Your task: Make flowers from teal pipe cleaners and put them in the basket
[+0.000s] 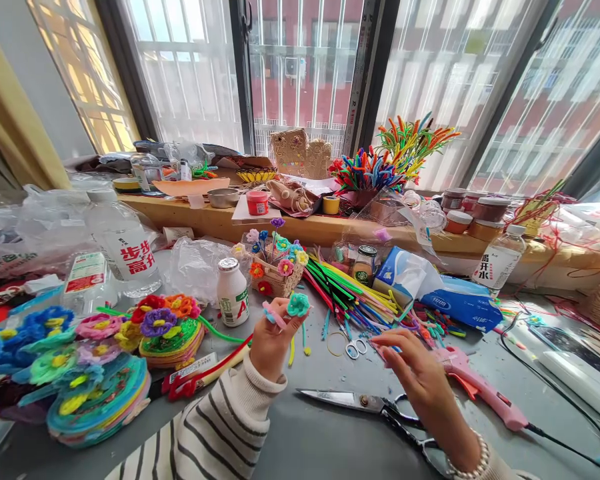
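Note:
My left hand (271, 340) is closed around a small teal pipe-cleaner flower (299, 305), its bloom held up between thumb and finger. A pink and light-blue fuzzy piece (273, 315) shows at the same fingers. My right hand (420, 380) hovers with its fingers apart and nothing visible in them. Below it lie large black-handled scissors (360, 399), partly hidden by the hand and wrist. Small white-handled scissors (356, 349) rest just left of its fingertips. To its right lies a pink hot glue gun (485, 387) with a black cord.
Behind my left hand stand a white milk bottle (233, 293) and a basket (279, 282) of small flowers. Loose pipe cleaners (350, 300) are heaped behind the scissors. Larger fuzzy flowers (159, 321) sit at left. A blue tissue pack (450, 300) lies back right, near a water bottle (500, 260).

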The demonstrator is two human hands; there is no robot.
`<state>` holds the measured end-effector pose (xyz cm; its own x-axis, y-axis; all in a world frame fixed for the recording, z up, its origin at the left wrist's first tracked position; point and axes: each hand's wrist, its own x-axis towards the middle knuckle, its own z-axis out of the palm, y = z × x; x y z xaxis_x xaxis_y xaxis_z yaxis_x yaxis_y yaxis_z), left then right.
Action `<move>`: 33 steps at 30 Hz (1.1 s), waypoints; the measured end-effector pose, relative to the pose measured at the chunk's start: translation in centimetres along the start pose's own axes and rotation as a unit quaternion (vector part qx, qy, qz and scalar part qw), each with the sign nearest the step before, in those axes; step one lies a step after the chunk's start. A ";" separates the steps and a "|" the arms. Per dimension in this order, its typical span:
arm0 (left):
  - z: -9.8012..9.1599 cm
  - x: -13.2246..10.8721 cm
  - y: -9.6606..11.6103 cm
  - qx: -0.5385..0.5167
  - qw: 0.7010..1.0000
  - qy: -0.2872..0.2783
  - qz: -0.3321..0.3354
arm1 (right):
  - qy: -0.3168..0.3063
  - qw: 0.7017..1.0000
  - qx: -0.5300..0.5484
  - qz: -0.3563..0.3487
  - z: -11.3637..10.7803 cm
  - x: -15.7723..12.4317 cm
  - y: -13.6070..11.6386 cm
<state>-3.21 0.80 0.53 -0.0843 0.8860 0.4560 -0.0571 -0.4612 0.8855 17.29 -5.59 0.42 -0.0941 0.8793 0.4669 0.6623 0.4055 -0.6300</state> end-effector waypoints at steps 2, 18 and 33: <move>0.1 -0.1 0.1 -0.013 1.000 -0.014 -0.013 | -0.044 0.995 0.087 0.020 2.3 2.1 -2.2; -0.3 0.3 -0.5 -0.084 0.980 -0.044 -0.172 | -0.104 0.984 0.142 0.005 7.0 4.3 -2.6; -1.4 2.0 0.4 -0.094 0.980 0.056 -0.166 | -0.050 0.991 0.124 0.018 7.1 3.6 -2.4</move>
<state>-4.75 2.31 1.68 -0.1383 0.9827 0.1227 -0.2821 -0.1579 0.9463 10.06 -1.57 -0.82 -0.1557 0.9097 0.3849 0.4640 0.4113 -0.7845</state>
